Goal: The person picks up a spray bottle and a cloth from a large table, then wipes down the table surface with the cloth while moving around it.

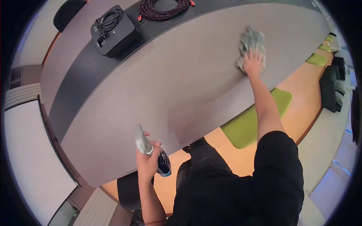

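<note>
My left hand (147, 162) is wrapped round the neck of a spray bottle (164, 165) with a silver-grey trigger head and a dark blue body. It is held at the near edge of the long grey table (177, 71), its nozzle pointing away from me. Far out to the right, my right hand (253, 63) presses a crumpled, pale grey-green cloth (252, 39) against the tabletop. Its fingers lie over the near part of the cloth, and the rest bunches up beyond them.
A black projector (126, 37) with a coiled cable (109, 20) on top stands on the table's dark middle strip (73, 79). Beside it lies a black-and-red cable coil (151, 13). Green seats (241, 130) line the right edge. A dark chair (128, 190) is at lower left.
</note>
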`<state>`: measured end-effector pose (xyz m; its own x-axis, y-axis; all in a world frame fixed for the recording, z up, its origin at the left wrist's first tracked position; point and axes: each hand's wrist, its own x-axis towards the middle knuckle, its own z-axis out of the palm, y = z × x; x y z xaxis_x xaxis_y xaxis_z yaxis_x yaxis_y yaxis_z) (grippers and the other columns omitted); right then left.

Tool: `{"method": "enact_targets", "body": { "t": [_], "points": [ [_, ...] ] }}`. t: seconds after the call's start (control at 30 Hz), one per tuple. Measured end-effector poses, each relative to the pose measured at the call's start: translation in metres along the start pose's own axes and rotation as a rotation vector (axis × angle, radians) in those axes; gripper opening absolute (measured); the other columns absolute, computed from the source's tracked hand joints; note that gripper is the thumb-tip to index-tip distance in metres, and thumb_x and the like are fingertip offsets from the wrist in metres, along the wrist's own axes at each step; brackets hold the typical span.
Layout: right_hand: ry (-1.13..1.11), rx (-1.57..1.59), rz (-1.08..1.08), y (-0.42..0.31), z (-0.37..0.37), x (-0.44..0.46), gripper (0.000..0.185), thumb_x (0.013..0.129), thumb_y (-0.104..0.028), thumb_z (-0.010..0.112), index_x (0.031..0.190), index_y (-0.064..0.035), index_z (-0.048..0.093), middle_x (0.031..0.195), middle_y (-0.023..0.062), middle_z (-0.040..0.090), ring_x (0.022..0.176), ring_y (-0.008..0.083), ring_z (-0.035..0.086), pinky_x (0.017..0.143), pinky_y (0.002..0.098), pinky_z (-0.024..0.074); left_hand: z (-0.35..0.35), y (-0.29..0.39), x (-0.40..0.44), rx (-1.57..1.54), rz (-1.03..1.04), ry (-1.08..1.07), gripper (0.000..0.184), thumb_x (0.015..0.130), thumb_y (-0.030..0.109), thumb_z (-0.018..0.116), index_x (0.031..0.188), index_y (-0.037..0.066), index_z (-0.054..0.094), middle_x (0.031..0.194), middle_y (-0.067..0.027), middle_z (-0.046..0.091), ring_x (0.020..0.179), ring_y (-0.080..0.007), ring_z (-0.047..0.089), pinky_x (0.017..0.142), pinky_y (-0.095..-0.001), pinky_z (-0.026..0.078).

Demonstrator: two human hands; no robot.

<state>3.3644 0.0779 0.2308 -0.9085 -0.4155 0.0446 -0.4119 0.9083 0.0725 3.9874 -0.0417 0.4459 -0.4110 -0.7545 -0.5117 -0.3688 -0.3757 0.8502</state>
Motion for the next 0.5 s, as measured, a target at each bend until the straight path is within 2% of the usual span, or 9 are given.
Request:
{"method": "enact_targets", "body": {
  "t": [0.07,0.17,0.3,0.37,0.43,0.5],
  "points": [
    [-0.036,-0.069,0.100,0.036,-0.003,-0.047,0.067,0.116,-0.058,0.038,0.177,-0.0303,0.035,0.188,0.0123,0.015,0.171,0.0477,0.012,0.126,0.0836,0.0145,-0.011,0.004,-0.003,-0.027,-0.005,-0.002,0.044,0.106,0.005,0.069,0.145,0.006,0.049,0.085,-0.0036,0.067,0.081,-0.0117,0.067,0.077,-0.0328,0.055],
    [-0.076,-0.083,0.108,0.019,-0.020,-0.136,0.068,0.116,-0.059,0.039,0.176,-0.0265,0.036,0.187,0.0197,0.011,0.169,0.0557,0.008,0.121,0.0883,0.0171,-0.019,0.020,-0.001,-0.025,-0.017,-0.027,0.044,0.107,0.005,0.069,0.145,0.006,0.049,0.085,-0.0036,0.067,0.081,-0.0122,0.067,0.077,-0.0332,0.056],
    [-0.337,-0.114,-0.255,-0.095,-0.084,-0.284,0.069,0.112,-0.058,0.052,0.173,-0.0294,0.041,0.186,0.0277,-0.002,0.165,0.0661,0.001,0.118,0.0918,0.0125,-0.050,0.040,-0.007,-0.104,-0.052,-0.050,0.045,0.106,0.006,0.070,0.146,0.006,0.049,0.085,-0.0037,0.066,0.081,-0.0126,0.067,0.077,-0.0327,0.055],
    [-0.515,-0.123,-0.522,-0.148,-0.105,-0.324,0.073,0.110,-0.060,0.055,0.176,-0.0391,0.032,0.185,0.0284,-0.007,0.164,0.0674,-0.004,0.119,0.0919,0.0090,-0.050,0.051,-0.010,-0.101,-0.036,-0.030,0.045,0.106,0.007,0.071,0.146,0.006,0.049,0.086,-0.0035,0.066,0.081,-0.0125,0.067,0.077,-0.0323,0.055],
    [-0.675,-0.064,-0.778,-0.185,-0.131,-0.349,0.078,0.109,-0.061,0.055,0.178,-0.0472,0.019,0.187,0.0235,-0.009,0.166,0.0622,-0.007,0.122,0.0895,0.0063,-0.048,0.054,-0.012,-0.146,-0.058,-0.014,0.046,0.106,0.006,0.071,0.146,0.005,0.049,0.086,-0.0033,0.067,0.082,-0.0122,0.067,0.077,-0.0323,0.055],
    [-0.668,-0.048,-0.969,-0.188,-0.137,-0.331,0.081,0.110,-0.061,0.055,0.178,-0.0489,0.013,0.188,0.0197,-0.007,0.168,0.0576,-0.007,0.124,0.0878,0.0053,-0.049,0.064,-0.021,-0.149,-0.068,-0.016,0.046,0.106,0.006,0.071,0.146,0.004,0.049,0.087,-0.0033,0.067,0.082,-0.0121,0.068,0.078,-0.0321,0.055]
  ]
}}
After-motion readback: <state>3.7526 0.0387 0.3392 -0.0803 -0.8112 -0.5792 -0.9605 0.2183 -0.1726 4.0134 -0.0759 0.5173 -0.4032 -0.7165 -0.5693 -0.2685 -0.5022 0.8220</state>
